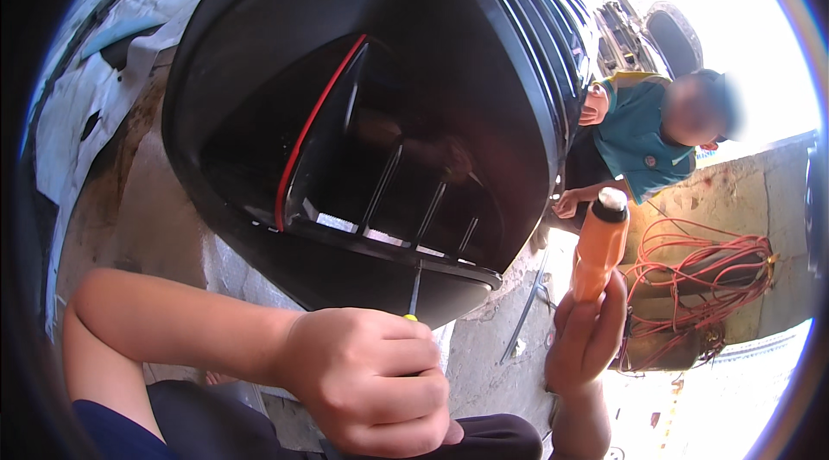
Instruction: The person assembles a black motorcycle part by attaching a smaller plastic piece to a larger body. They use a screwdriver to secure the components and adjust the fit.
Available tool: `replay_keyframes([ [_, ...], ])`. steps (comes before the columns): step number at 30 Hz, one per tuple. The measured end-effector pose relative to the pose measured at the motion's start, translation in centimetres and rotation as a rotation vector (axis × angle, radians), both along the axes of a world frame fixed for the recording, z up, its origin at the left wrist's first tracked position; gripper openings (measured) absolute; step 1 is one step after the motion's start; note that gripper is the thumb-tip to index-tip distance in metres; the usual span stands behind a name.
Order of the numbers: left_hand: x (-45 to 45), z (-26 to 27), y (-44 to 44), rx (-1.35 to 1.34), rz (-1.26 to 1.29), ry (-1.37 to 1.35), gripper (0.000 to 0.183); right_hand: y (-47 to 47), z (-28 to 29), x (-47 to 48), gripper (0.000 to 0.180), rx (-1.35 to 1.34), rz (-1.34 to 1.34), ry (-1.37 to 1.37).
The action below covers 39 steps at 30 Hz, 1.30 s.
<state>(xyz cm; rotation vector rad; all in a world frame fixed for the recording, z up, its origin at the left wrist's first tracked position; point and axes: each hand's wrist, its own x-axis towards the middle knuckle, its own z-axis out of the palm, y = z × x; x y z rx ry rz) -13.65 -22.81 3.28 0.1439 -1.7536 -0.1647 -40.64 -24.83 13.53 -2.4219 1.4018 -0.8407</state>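
Observation:
In front of me is a glossy black vehicle body panel (434, 26), apparently a bumper, with a recess crossed by slim fins. A red strip (300, 138) runs along the recess's left side. My left hand (379, 382) grips a thin tool (415, 295) with a grey tapering shaft and a bit of yellow at the fist; most of its handle is hidden. The tool's far end meets the recess's lower lip in view; contact cannot be confirmed. My right hand (586, 330) holds up an orange bottle (599, 243) with a black neck and whitish top, right of the panel.
Beyond the panel at right, a person (641, 130) in a teal shirt has a hand near its slatted side. Coiled red hose or cable (703, 272) hangs by a wall. A thin dark rod (524, 314) lies on the concrete floor. Whitish sheeting (84, 123) spreads at left.

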Motion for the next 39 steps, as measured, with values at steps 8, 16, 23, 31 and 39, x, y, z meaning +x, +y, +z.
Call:
replay_keyframes([
  [8, 0.3, 1.6, -3.7, 0.103, 0.007, 0.098, 0.030, 0.1, -0.5, -0.9, 0.042, 0.393, -0.197, -0.619],
  [16, 1.4, 4.3, -4.2, 0.256, 0.053, -0.236, 0.012, -0.5, -2.0, -2.1, 0.054, 0.414, -0.143, -0.166],
  [23, 1.2, 4.0, -4.7, 0.244, 0.103, -0.235, 0.016, -0.8, -3.3, -3.5, 0.054, 0.143, -0.081, -0.234],
  [31, -0.6, 4.3, -5.2, 0.149, 0.121, -0.129, 0.014, 0.2, -5.8, -1.9, 0.067, 0.100, 0.153, 0.235],
  [39, 0.2, 3.8, -4.5, 0.132, 0.173, -0.133, 0.018, -2.0, -3.8, 0.9, 0.067, -0.166, 0.229, 0.392],
])
